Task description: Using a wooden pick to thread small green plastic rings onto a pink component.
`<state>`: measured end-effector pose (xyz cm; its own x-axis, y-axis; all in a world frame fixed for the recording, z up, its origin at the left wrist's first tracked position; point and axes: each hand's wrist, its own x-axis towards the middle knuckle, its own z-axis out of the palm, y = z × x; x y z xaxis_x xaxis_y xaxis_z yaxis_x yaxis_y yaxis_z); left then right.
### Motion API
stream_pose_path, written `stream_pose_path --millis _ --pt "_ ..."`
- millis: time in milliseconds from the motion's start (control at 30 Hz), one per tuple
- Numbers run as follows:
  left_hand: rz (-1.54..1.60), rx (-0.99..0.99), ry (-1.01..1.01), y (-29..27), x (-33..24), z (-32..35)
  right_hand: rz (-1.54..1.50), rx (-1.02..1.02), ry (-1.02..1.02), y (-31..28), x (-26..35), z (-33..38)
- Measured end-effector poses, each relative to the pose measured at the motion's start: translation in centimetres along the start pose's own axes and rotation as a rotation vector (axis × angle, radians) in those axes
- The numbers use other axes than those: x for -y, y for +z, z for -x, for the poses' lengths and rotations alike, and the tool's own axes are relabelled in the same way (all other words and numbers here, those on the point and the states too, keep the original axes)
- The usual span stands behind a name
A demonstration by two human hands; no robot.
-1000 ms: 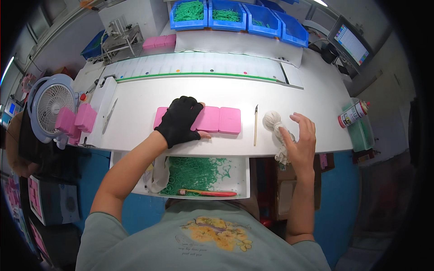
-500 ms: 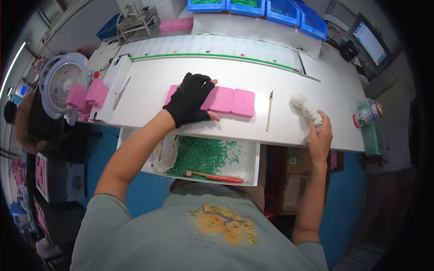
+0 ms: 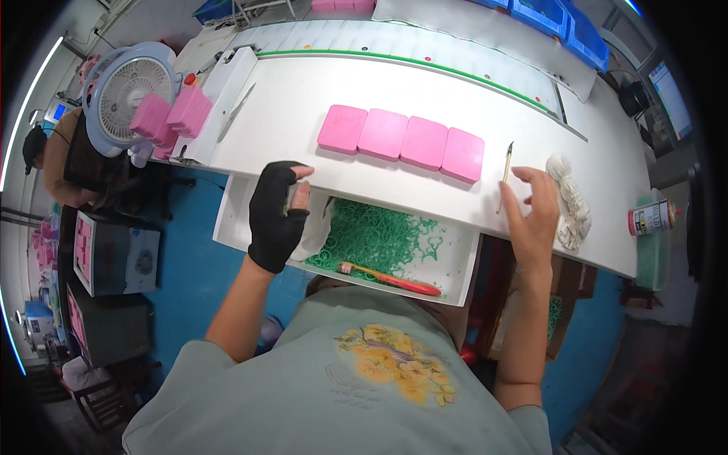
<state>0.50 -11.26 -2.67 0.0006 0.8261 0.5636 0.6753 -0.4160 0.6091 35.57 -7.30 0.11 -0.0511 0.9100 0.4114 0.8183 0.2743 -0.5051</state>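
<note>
My left hand (image 3: 277,216), in a black fingerless glove, hovers over the left part of the pulled-out drawer (image 3: 461,273). Its thumb and forefinger stand apart; the other fingers are partly hidden. On the white table, my bare right hand (image 3: 533,216) has its thumb and forefinger spread beside a thin, dark-tipped paintbrush (image 3: 506,176). A twisted bundle of white yarn or cloth (image 3: 570,203) lies just right of that hand. Several pink rounded-square blocks (image 3: 402,142) sit in a touching row left of the brush.
Green ring-like scraps (image 3: 371,235) and a red-handled brush (image 3: 398,282) lie in the drawer. A fan (image 3: 121,98) and stacked pink blocks (image 3: 171,117) stand at the left. A spray can (image 3: 651,218) is at the right edge, and blue bins (image 3: 561,30) are behind.
My left hand has left the pink blocks and come back over the drawer. My right hand has let go of the white bundle and shifted left toward the paintbrush. The view has turned.
</note>
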Motion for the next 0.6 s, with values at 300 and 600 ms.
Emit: stream_pose_path --millis 300,600 --pt "0.220 0.150 -0.009 1.7 -2.7 1.1 0.054 0.205 -0.250 4.1 0.8 -3.9" --pt "0.646 0.509 -0.508 3.9 -5.5 2.0 -0.246 0.157 -0.247 1.9 7.0 4.3"
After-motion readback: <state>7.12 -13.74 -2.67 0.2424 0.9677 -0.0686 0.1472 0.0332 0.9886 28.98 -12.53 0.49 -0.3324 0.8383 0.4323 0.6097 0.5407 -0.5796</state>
